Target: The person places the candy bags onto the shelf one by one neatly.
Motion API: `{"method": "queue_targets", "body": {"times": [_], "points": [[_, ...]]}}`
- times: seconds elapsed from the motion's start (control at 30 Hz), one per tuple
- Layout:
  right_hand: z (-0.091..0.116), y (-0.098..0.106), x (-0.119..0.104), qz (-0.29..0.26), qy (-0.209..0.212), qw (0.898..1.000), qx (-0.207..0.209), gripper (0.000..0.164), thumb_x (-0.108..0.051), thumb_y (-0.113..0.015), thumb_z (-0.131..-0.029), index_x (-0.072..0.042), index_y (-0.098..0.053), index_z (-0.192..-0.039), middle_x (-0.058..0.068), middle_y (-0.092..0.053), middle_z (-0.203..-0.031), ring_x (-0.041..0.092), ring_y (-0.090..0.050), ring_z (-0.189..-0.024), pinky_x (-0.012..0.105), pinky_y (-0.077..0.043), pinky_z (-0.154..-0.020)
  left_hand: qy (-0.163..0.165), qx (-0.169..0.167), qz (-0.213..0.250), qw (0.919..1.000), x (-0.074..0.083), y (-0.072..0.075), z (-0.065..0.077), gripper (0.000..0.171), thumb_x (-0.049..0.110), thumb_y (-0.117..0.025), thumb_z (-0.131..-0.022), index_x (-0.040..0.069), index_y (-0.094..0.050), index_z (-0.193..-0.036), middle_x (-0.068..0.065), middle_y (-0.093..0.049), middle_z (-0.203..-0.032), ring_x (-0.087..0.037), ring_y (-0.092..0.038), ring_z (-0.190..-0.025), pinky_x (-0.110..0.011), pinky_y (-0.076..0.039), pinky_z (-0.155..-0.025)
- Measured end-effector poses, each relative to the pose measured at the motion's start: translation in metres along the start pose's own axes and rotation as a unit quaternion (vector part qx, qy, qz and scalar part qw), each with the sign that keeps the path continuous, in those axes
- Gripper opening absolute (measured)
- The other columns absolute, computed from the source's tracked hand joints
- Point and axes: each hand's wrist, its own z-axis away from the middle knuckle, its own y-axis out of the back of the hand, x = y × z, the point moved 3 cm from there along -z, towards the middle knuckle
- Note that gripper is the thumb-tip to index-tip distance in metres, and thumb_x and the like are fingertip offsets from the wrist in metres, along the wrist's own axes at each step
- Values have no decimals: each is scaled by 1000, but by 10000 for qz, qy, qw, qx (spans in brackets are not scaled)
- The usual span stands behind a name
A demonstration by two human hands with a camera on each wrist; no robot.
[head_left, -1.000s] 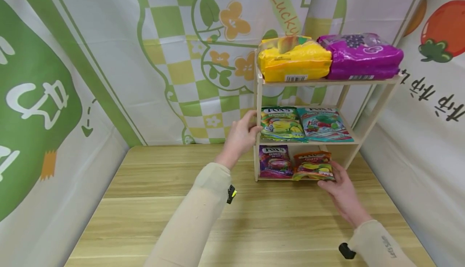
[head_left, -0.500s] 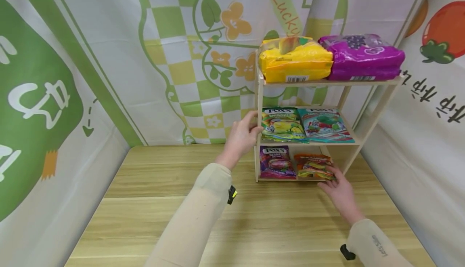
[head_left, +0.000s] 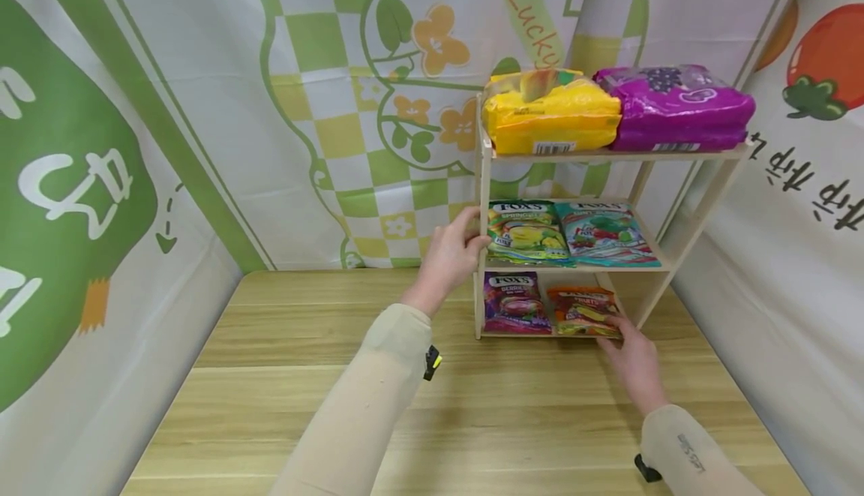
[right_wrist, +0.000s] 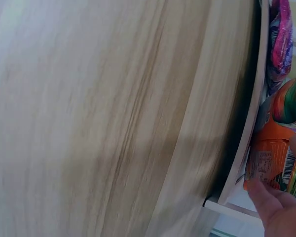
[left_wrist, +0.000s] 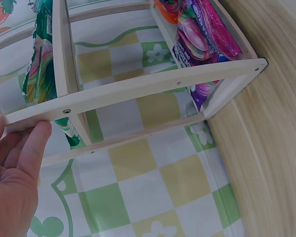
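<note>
A light wooden three-tier rack [head_left: 688, 237] stands on the table's right side. My left hand [head_left: 445, 260] grips its left front post, with fingers and thumb on opposite sides of the wood in the left wrist view. On the bottom tier, an orange Fox's fruits candy bag [head_left: 583, 308] lies on the right. My right hand [head_left: 634, 361] pinches that bag's front right corner; in the right wrist view the bag's orange back [right_wrist: 271, 153] with its barcode shows between thumb and fingers. Left of it lies a purple Fox's berries candy bag [head_left: 516, 305].
The middle tier carries a green candy bag [head_left: 529, 233] and a teal candy bag [head_left: 604, 233]. A yellow pack [head_left: 550, 117] and a purple pack [head_left: 678, 113] sit on top. Patterned cloth walls [head_left: 317, 98] enclose the wooden table [head_left: 304, 353].
The orange bag has shifted slightly right, widening the gap to the berries bag, and lies flatter. My right hand has lowered a little at its corner. My left hand keeps its grip on the post.
</note>
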Motion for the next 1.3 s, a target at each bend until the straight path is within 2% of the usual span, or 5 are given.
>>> {"method": "queue_targets", "body": {"times": [0.23,0.4,0.77,1.0,1.3], "points": [[2,1,-1,707,609,9938,606,34,-7,-69,-96,3,-60,-127,34,-67,-115,44,-69,-73,51,-55,-54,32,-22,26,10000,1,0,1,44,8,-64,-100,8,-52,-142,-21,-70,-123,-29,-69,-117,-38,-59,-92],[3,0,-1,1490,1145,9784,860,25,-6,-75,-91,2,-67,-113,30,-71,-96,40,-65,-57,49,-49,-41,62,-3,-27,10000,2,0,1,45,8,-64,-100,9,-52,-143,-21,-70,-124,-28,-68,-117,-37,-60,-92],[4,-7,-4,2388,2747,9214,1361,30,13,-78,-76,3,-72,-103,21,-74,-92,42,-65,-82,57,-58,-72,79,21,-46,10000,2,0,1,44,8,-65,-100,10,-53,-143,-19,-71,-123,-27,-68,-118,-36,-59,-92],[6,-13,-7,2353,3144,9131,1098,48,19,-75,-68,3,-69,-113,23,-74,-103,42,-70,-91,57,-58,-83,106,23,-51,9999,3,0,1,46,8,-66,-99,11,-53,-143,-19,-71,-123,-28,-69,-117,-36,-59,-92],[3,-14,-8,2413,2971,9198,863,42,20,-74,-72,3,-71,-111,25,-73,-106,42,-72,-93,57,-58,-87,126,44,-92,9999,3,1,1,46,9,-66,-99,14,-53,-143,-19,-71,-123,-27,-68,-117,-37,-59,-92]]}}
